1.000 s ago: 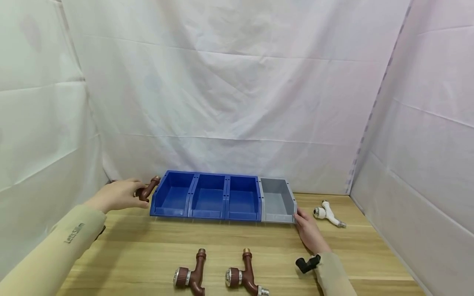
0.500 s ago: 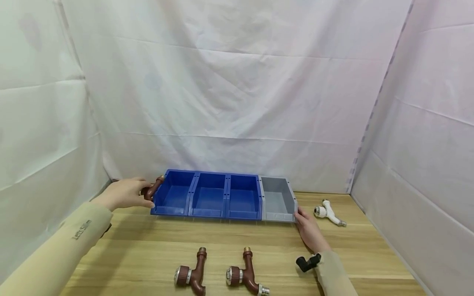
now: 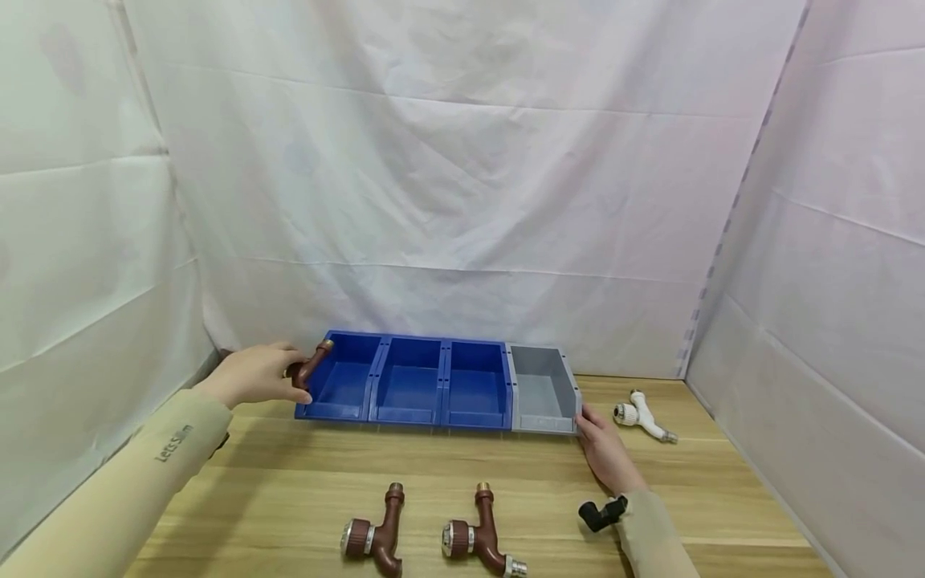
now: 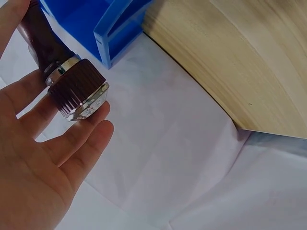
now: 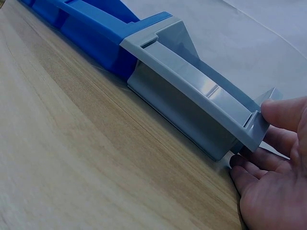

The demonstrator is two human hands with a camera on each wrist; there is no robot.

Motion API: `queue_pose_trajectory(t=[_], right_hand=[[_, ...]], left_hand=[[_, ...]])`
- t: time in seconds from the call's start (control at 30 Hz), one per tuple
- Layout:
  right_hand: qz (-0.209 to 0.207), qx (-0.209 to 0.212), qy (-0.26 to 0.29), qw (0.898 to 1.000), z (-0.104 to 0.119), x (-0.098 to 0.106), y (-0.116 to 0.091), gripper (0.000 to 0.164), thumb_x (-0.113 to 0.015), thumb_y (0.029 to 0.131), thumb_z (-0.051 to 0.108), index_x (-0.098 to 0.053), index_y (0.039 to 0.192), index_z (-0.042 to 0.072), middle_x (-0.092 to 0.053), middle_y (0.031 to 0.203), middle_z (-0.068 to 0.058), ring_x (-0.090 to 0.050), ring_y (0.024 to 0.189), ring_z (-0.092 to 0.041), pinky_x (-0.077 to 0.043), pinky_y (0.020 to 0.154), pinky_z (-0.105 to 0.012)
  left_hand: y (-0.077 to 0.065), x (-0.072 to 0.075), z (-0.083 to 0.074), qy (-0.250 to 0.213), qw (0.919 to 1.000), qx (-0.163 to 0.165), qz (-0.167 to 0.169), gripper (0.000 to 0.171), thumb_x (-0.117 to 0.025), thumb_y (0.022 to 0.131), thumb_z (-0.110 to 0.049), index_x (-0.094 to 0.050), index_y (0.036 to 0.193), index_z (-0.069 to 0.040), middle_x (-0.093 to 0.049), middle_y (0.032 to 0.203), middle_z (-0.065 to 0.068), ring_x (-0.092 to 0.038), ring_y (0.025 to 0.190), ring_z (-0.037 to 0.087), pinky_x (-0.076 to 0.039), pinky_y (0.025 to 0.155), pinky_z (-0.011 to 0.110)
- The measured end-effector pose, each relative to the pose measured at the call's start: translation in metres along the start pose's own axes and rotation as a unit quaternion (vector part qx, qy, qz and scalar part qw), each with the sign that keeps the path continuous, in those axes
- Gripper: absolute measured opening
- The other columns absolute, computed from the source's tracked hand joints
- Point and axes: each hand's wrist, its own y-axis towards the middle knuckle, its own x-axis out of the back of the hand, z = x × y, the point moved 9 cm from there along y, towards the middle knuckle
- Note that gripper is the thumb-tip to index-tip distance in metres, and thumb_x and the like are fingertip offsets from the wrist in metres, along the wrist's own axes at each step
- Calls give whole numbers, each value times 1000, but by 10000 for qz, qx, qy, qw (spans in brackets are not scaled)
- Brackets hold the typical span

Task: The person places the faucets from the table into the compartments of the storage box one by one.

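A brown faucet (image 3: 309, 367) with a ribbed knob (image 4: 76, 88) is held in my left hand (image 3: 258, 376), between thumb and fingers. Its threaded end is over the left wall of the leftmost blue bin (image 3: 336, 412). In the left wrist view the other fingers of the left hand (image 4: 48, 153) spread under the knob. My right hand (image 3: 605, 453) grips the front right corner of the grey bin (image 3: 547, 424), which is joined to the row of blue bins. In the right wrist view the thumb of the right hand (image 5: 273, 177) presses the grey bin's side, with fingers beneath.
Two more brown faucets (image 3: 388, 530) (image 3: 486, 530) lie on the wooden table (image 3: 289, 498) near the front. A white faucet (image 3: 645, 416) lies right of the grey bin. White cloth (image 3: 462, 201) hangs behind and along both sides.
My left hand has moved right with the brown faucet, from beside the leftmost blue bin to over its left wall. The right hand keeps its grip on the grey bin.
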Motion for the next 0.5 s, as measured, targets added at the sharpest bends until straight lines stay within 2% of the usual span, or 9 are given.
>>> queue_pose_trajectory(t=[0.13, 0.3, 0.5], right_hand=[[-22, -50, 47, 10000, -1, 0, 1, 56, -35, 106, 9, -8, 152, -7, -6, 160, -20, -6, 146, -26, -9, 117, -39], [-56, -111, 92, 9999, -2, 1, 2, 54, -34, 106, 9, -10, 153, -5, -7, 160, -18, -7, 146, -24, -9, 117, -38], [3, -113, 151, 9998, -2, 0, 1, 55, -35, 106, 9, -9, 153, -4, -6, 160, -17, -6, 146, -22, -9, 117, -37]], left_hand=[[1, 0, -1, -51, 10000, -8, -27, 68, -77, 68, -64, -69, 108, -10, -59, 100, 1, -51, 74, 15, -43, 64, 36], [3, 1, -3, -13, 10000, -40, -53, 77, -76, 68, -65, -68, 116, -6, -59, 101, 1, -53, 75, 15, -46, 65, 38], [7, 0, -4, -20, 10000, -81, -48, 79, -75, 68, -66, -68, 117, -5, -60, 102, 2, -52, 74, 15, -46, 64, 37]])
